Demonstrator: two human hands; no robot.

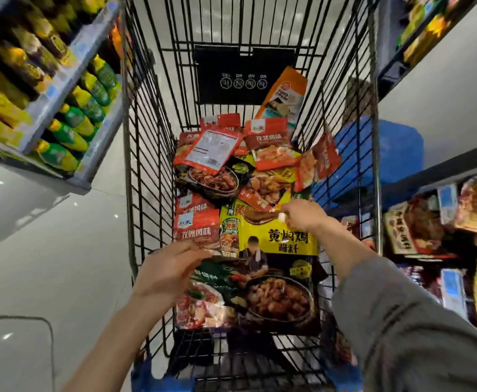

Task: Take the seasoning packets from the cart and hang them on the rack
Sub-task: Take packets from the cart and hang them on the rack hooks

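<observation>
Glossy yellow packet point(276, 239) in the wire cart point(152, 165) is pinched at its top by the right hand point(302, 216); the left hand point(169, 270), fingers loosely apart, is held over a green packet point(214, 281).

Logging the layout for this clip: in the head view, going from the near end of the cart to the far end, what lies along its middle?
Large yellow-and-black sauce packet → overlapping red seasoning packets → tall orange packet leaning upright → black warning sign on the far cart wall.
</observation>
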